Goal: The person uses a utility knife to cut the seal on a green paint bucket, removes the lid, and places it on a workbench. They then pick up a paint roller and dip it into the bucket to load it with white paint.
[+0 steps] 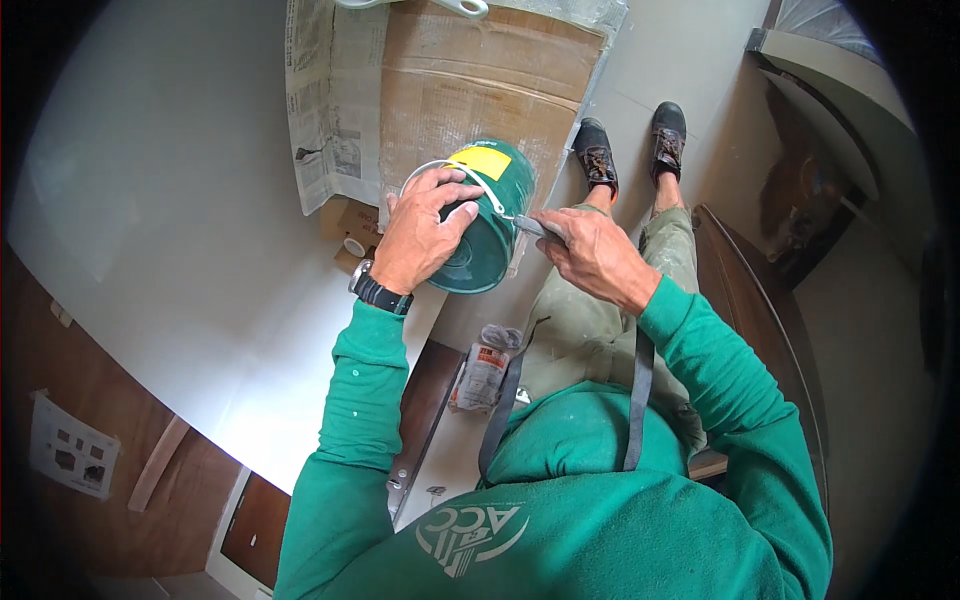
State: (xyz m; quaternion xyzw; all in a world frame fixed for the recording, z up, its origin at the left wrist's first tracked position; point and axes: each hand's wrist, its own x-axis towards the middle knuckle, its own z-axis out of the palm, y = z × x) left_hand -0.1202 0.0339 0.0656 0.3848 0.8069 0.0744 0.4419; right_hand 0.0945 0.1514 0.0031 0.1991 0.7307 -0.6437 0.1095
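Observation:
A green bucket [478, 258] with a yellow label and a white handle [422, 166] lies tipped over on a cardboard sheet [480, 65]. My left hand [428, 225] is wrapped over its side, fingers on the bucket by the handle. My right hand [600, 255] grips a grey hand tool [530, 226], apparently a knife, whose tip touches where the white handle joins the bucket's side. The exact shape of the tool's tip is too small to make out.
A large white board [170, 220] fills the left. Newspaper [325, 150] edges the cardboard, with a white object [460, 6] on top and a small box [345, 250] below. A bag [485, 375] sits by my legs. A curved wooden piece [750, 290] is at right.

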